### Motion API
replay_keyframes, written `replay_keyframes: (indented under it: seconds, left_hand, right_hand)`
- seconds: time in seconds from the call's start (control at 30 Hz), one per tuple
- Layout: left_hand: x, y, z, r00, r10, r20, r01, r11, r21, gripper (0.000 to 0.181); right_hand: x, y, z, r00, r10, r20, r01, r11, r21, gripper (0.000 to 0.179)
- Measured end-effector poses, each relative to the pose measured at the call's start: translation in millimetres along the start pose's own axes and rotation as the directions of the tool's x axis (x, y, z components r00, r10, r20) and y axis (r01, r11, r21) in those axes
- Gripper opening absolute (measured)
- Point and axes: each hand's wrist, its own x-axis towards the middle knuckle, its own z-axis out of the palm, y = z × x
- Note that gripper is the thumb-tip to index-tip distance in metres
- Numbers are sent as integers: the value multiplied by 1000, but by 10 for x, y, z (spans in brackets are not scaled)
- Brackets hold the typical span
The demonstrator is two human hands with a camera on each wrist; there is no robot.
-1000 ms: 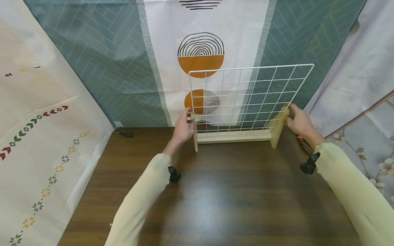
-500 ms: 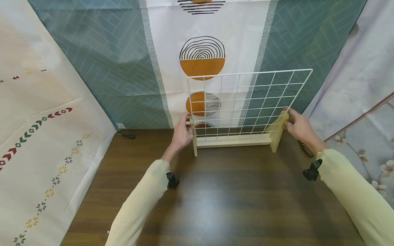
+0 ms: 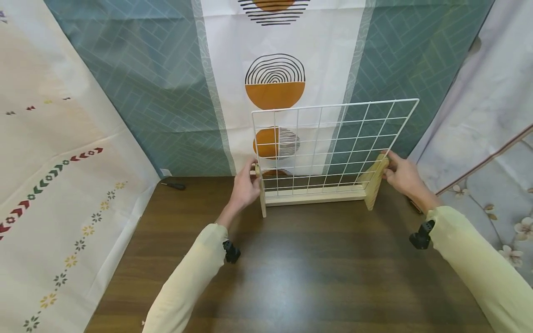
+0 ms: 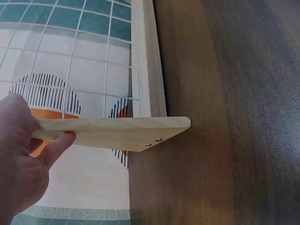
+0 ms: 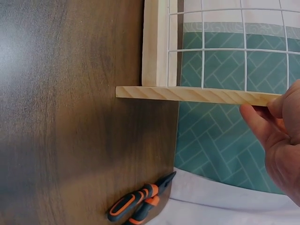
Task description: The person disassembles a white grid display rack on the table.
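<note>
A white wire grid panel (image 3: pixel 333 143) stands upright in a pale wooden stand at the back of the dark table (image 3: pixel 291 268). The stand has a crossbar (image 3: pixel 314 198) between two side boards. My left hand (image 3: pixel 244 187) pinches the upper part of the left side board (image 4: pixel 112 131), whose outer face shows two metal screw heads (image 4: pixel 153 142) near the bottom. On the other side my right hand (image 3: pixel 403 175) pinches the top of the right side board (image 5: pixel 197 95). In both wrist views the boards' lower ends are at the tabletop.
A dark screwdriver (image 3: pixel 174 186) lies at the back left of the table. Orange-and-black pliers (image 5: pixel 140 201) lie to the right of the stand, mostly hidden by my right arm in the head view. Patterned cloth (image 3: pixel 166 92) hangs behind, with more cloth at both sides.
The whole head view has shifted, so the scene sits slightly lower. Both hands keep their hold on the side boards, and the stand shows no clear movement on the table.
</note>
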Motion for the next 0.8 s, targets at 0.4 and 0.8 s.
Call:
replay_keyframes:
  seconds: [0.4,0.8]
  left_hand:
    - [-155,-21,-17,999,41,-32,-40,999,10,47]
    - [-299,-39,-29,986,123,-113,-123,992,13,48]
  right_hand:
    - [-76,-35,37,998,-47,-33,47,999,0,54]
    - [-114,-89,64,1000,-25,-7,26,999,31,53]
